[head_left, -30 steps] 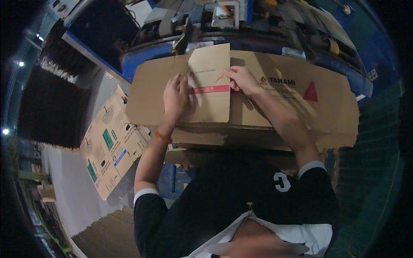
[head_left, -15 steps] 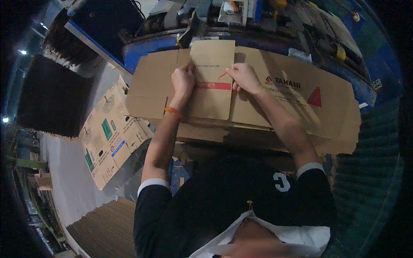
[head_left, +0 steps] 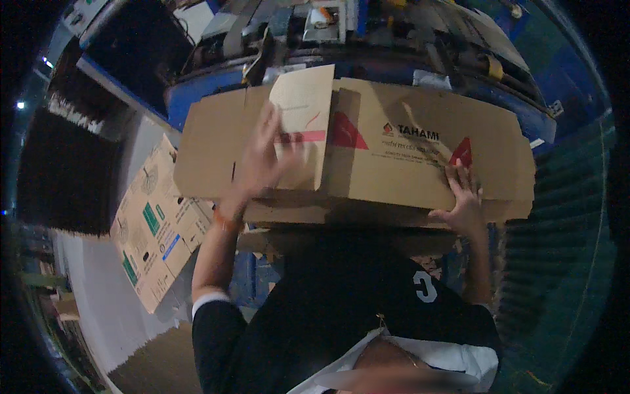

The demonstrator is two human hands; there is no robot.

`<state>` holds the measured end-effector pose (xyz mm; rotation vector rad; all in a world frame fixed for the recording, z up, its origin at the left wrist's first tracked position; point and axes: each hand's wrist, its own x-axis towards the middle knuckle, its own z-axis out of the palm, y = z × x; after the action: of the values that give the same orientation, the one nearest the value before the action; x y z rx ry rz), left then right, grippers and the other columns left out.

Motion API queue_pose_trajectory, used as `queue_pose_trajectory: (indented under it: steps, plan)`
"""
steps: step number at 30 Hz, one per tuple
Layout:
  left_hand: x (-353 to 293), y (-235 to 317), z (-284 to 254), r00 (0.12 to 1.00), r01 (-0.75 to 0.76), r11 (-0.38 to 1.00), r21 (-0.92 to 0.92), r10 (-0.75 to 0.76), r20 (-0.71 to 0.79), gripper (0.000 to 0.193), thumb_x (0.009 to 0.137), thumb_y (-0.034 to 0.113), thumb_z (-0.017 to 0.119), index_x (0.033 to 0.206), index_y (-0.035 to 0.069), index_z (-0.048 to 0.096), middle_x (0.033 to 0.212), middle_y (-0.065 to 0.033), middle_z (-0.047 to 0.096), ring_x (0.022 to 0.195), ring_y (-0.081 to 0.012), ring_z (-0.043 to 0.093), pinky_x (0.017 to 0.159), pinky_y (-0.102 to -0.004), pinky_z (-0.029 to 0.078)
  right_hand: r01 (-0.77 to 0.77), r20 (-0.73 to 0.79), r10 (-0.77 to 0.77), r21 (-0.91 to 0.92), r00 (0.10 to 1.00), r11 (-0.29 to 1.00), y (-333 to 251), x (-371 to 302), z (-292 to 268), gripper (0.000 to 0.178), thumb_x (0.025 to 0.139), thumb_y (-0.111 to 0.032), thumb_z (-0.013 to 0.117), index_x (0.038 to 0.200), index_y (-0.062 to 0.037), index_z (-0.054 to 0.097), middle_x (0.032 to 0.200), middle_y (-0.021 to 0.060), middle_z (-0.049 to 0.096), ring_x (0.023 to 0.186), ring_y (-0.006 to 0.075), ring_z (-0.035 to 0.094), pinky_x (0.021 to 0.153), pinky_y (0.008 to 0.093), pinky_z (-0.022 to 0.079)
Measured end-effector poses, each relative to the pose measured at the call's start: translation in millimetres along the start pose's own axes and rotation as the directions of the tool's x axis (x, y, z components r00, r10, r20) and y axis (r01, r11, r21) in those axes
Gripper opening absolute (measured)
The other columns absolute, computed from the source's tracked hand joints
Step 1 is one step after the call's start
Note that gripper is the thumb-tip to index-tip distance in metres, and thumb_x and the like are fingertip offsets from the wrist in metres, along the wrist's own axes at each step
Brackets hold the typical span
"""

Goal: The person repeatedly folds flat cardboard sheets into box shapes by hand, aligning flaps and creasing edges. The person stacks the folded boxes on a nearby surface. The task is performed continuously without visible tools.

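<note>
A flattened brown cardboard box (head_left: 387, 174) with red triangles and dark print lies across the work surface in front of me. Toward its left part, a cardboard flap (head_left: 303, 98) with a red band stands up from the sheet, seemingly folded over. My left hand (head_left: 261, 154) is at the flap's left side, smeared by motion, its fingers stretched out and apart. My right hand (head_left: 464, 203) rests with spread fingers on the box's near edge, just below the right red triangle. Neither hand grips anything.
A blue machine (head_left: 184, 98) with rollers and metal guides stands beyond the box. To the left, a printed cardboard sheet (head_left: 157, 230) with green marks leans at an angle. Dark stacked cardboard (head_left: 65, 164) stands far left, and more brown stacked cardboard (head_left: 164, 358) lies lower left.
My right hand has let go of the flap's right edge and moved right onto the box's near edge. My left hand has opened from a closed hold and shifted nearer me.
</note>
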<state>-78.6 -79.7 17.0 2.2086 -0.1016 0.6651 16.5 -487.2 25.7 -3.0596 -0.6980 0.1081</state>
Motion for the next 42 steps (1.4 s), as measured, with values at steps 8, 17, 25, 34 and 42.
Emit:
queue_pose_trajectory:
  steps: [8, 17, 25, 34, 42]
  plan:
    - [-15, -11, -4, 0.918, -0.369, 0.757, 0.539, 0.205, 0.341, 0.060, 0.082, 0.009, 0.053, 0.140, 0.004, 0.039, 0.144, -0.0164, 0.038, 0.134, -0.0314, 0.036, 0.112, -0.0440, 0.026, 0.245, -0.039, -0.244, 0.264, 0.969, 0.933, 34, 40, 21, 0.081, 0.073, -0.048, 0.069, 0.141, -0.0127, 0.042, 0.155, 0.0045, 0.021, 0.142, 0.0332, 0.017, 0.114, 0.0446, 0.022]
    - [22, -60, -10, 0.898, -0.406, 0.766, 0.498, 0.233, 0.374, 0.052, 0.086, 0.006, 0.040, 0.138, 0.005, 0.042, 0.143, -0.0138, 0.040, 0.134, -0.0313, 0.035, 0.113, -0.0453, 0.025, 0.300, -0.063, -0.294, 0.146, 0.954, 0.943, 30, 109, 8, 0.083, 0.072, -0.053, 0.071, 0.138, -0.0107, 0.045, 0.154, 0.0115, 0.020, 0.143, 0.0315, 0.013, 0.117, 0.0436, 0.014]
    - [21, -47, -7, 0.949, -0.258, 0.847, 0.465, 0.132, 0.286, 0.055, 0.085, 0.002, 0.042, 0.139, 0.008, 0.042, 0.142, -0.0131, 0.041, 0.134, -0.0316, 0.036, 0.113, -0.0448, 0.025, 0.435, -0.022, -0.443, 0.242, 0.896, 0.867, 28, 110, 2, 0.092, 0.066, -0.060, 0.072, 0.139, -0.0111, 0.044, 0.151, 0.0116, 0.028, 0.143, 0.0335, 0.011, 0.117, 0.0475, 0.006]
    - [32, -45, 4, 0.971, -0.147, 0.882, 0.447, 0.044, 0.234, 0.060, 0.079, -0.002, 0.048, 0.139, 0.004, 0.041, 0.142, -0.0170, 0.041, 0.133, -0.0349, 0.036, 0.112, -0.0402, 0.029, 0.605, -0.191, -0.600, -0.038, 0.777, 0.796, 20, 106, 26, 0.059, 0.087, -0.046, 0.054, 0.139, -0.0194, 0.044, 0.149, 0.0075, 0.033, 0.140, 0.0282, 0.025, 0.114, 0.0563, 0.006]
    - [159, -87, 27, 1.000, -0.021, 0.831, 0.556, 0.009, 0.023, 0.057, 0.088, 0.008, 0.053, 0.141, -0.001, 0.033, 0.138, -0.0263, 0.041, 0.129, -0.0380, 0.041, 0.108, -0.0414, 0.031, 0.250, -0.454, -0.241, -0.042, 0.858, 0.967, 6, 239, 31, 0.041, 0.089, -0.025, 0.048, 0.128, -0.0157, 0.052, 0.137, 0.0080, 0.044, 0.124, 0.0269, 0.046, 0.104, 0.0465, 0.037]
